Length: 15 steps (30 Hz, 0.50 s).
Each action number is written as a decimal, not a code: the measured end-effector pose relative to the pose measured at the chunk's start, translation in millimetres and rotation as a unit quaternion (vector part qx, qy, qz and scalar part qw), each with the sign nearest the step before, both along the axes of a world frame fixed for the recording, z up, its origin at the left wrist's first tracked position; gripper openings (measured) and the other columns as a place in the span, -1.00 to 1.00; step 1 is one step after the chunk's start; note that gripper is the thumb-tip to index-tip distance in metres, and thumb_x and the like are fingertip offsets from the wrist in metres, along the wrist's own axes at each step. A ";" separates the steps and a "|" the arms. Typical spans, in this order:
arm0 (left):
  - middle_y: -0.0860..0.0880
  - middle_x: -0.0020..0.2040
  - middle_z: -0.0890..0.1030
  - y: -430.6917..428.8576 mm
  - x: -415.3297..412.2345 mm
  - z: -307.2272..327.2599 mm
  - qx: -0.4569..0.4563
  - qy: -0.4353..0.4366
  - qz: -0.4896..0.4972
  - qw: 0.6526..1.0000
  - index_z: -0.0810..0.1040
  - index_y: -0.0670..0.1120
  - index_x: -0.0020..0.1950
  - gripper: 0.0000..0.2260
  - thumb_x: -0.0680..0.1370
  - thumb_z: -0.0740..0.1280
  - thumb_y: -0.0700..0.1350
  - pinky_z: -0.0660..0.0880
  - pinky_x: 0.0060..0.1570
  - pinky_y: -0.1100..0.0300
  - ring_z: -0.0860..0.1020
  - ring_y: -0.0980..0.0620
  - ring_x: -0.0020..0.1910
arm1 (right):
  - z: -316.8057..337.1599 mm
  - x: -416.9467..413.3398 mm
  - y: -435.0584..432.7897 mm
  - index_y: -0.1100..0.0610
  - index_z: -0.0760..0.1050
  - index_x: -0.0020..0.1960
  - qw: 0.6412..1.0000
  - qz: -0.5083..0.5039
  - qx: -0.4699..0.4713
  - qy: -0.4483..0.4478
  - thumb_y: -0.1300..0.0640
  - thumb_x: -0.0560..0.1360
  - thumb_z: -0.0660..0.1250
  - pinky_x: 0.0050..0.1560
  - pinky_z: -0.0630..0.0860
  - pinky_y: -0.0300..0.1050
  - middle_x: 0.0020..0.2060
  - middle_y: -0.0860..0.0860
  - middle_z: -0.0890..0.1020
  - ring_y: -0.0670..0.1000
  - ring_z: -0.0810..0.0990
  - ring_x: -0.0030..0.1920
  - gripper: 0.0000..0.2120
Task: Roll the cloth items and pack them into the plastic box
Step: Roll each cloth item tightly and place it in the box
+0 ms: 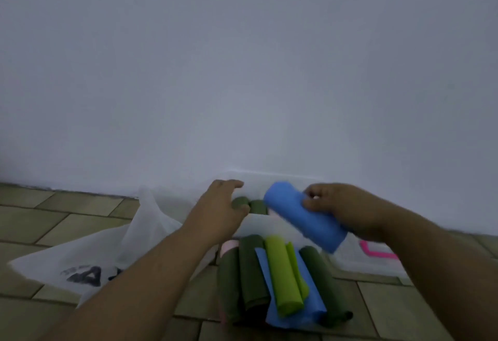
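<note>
My right hand [342,208] grips a rolled blue cloth [299,214] and holds it tilted over the clear plastic box [272,179], which stands against the wall. My left hand [218,208] reaches into the box with straight fingers, its thumb touching a rolled dark green cloth [239,202]; a second dark green roll [259,206] stands beside it. On the floor in front of the box lies a pile of cloths: dark green rolls [249,273], a light green roll [285,273], a blue cloth [310,305] beneath it and a bit of pink cloth [229,246].
A white plastic bag with dark lettering [89,260] lies on the tiled floor to the left. A clear lid with a pink clip [374,253] lies to the right of the box. A plain wall rises directly behind the box.
</note>
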<state>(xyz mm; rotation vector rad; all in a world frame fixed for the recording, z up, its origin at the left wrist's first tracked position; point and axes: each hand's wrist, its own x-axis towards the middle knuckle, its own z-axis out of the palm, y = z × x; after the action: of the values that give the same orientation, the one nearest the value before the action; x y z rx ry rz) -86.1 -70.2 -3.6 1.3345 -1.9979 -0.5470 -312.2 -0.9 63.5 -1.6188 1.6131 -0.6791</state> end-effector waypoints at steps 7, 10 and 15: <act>-0.12 0.56 -0.17 -55.8 -28.3 -35.9 0.136 -0.259 0.016 0.956 -0.22 0.02 0.54 -0.20 0.48 0.03 0.39 -0.08 0.46 -0.16 -0.19 -0.18 0.52 | -51.1 -11.3 -121.2 0.37 0.45 0.23 0.946 -0.144 0.085 0.278 0.23 0.56 0.17 0.17 0.44 -0.01 0.19 0.28 0.52 0.21 0.50 0.22 -0.69; -0.13 0.57 -0.13 -60.7 -25.8 -41.3 0.138 -0.273 0.006 0.952 -0.25 0.02 0.54 -0.17 0.45 0.00 0.42 -0.10 0.46 -0.17 -0.21 -0.16 0.52 | -74.8 3.2 -134.8 0.39 0.48 0.24 0.902 -0.010 0.184 0.390 0.29 0.53 0.20 0.20 0.41 0.01 0.15 0.31 0.53 0.18 0.52 0.19 -0.68; -0.16 0.56 -0.13 -60.3 -25.7 -42.0 0.124 -0.284 -0.004 0.951 -0.25 0.03 0.53 -0.18 0.45 -0.03 0.43 -0.09 0.45 -0.18 -0.21 -0.16 0.52 | -85.7 2.9 -140.9 0.26 0.34 0.39 0.867 0.029 0.208 0.451 0.18 0.56 0.21 0.28 0.33 -0.03 0.39 0.18 0.37 0.16 0.40 0.32 -0.59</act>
<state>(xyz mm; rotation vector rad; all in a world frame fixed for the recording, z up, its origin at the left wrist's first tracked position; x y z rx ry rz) -111.9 -130.5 -45.7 1.7932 -2.4526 -0.4629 -309.2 -141.9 -22.2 -1.7216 2.1205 0.5561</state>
